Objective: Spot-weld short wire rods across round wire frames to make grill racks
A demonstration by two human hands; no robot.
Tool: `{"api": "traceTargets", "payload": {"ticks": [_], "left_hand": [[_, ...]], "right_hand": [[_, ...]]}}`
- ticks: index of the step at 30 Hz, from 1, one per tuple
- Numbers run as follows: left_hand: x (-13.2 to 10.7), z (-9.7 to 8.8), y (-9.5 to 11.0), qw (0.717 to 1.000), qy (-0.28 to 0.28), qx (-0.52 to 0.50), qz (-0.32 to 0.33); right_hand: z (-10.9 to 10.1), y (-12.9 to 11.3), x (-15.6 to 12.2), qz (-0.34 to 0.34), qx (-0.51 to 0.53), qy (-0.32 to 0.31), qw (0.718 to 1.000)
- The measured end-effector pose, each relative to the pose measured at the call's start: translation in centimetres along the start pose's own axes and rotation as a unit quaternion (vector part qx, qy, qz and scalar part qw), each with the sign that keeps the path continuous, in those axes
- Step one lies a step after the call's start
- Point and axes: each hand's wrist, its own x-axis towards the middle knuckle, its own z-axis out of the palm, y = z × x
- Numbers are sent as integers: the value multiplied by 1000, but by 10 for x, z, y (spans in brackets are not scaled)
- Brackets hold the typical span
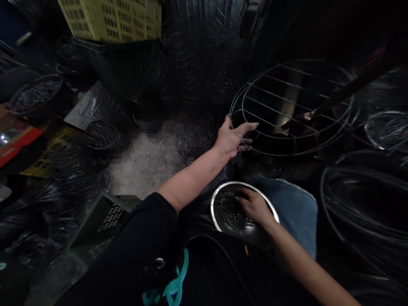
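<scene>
My left hand [234, 138] reaches forward to the near left edge of a round wire rack [288, 138]. Its thumb lies over the rim and the fingers bend beneath it. The rack has a double ring with several straight bars across. Close to my body sits a shiny metal bowl [214, 204] with many short, thin wire pieces [234, 214] in it. My right hand [254, 206] is inside the bowl, its fingers curled down at the wires. What those fingertips hold, if anything, is too dark to make out.
A dark rod [347, 91] slants down over the rack. Blue cloth [298, 208] lies beside the bowl, and coiled wire [366, 187] fills the right. A green crate [98, 229], a yellow crate [111, 19] and bundled wire racks [102, 135] stand leftward on the concrete floor [143, 157].
</scene>
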Motion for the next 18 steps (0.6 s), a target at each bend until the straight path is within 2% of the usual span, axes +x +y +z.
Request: {"api": "traceTargets", "payload": {"ticks": [2, 5, 7, 9, 11, 13, 15, 16, 18], "left_hand": [[1, -1, 2, 1000, 3, 3, -2], [2, 0, 3, 1000, 6, 6, -6], [1, 2, 3, 1000, 7, 9, -8], [0, 3, 3, 1000, 7, 10, -9], [-2, 4, 4, 1000, 5, 7, -8], [-3, 5, 6, 1000, 8, 6, -10], [-3, 6, 9, 1000, 16, 8, -12], [-3, 6, 10, 1000, 19, 10, -13], [-3, 7, 11, 1000, 18, 11, -12]], "right_hand": [[-6, 10, -2, 38, 137, -9, 990], [-11, 15, -5, 99, 373, -13, 922], [-17, 12, -9, 124, 442, 0, 889], [-28, 8, -15, 141, 454, 17, 880], [-44, 11, -22, 122, 412, 65, 901], [-59, 22, -28, 70, 335, 169, 924], [-70, 40, -31, 38, 270, 261, 926], [-74, 48, -31, 41, 258, 281, 924], [-80, 60, -30, 66, 264, 271, 923]]}}
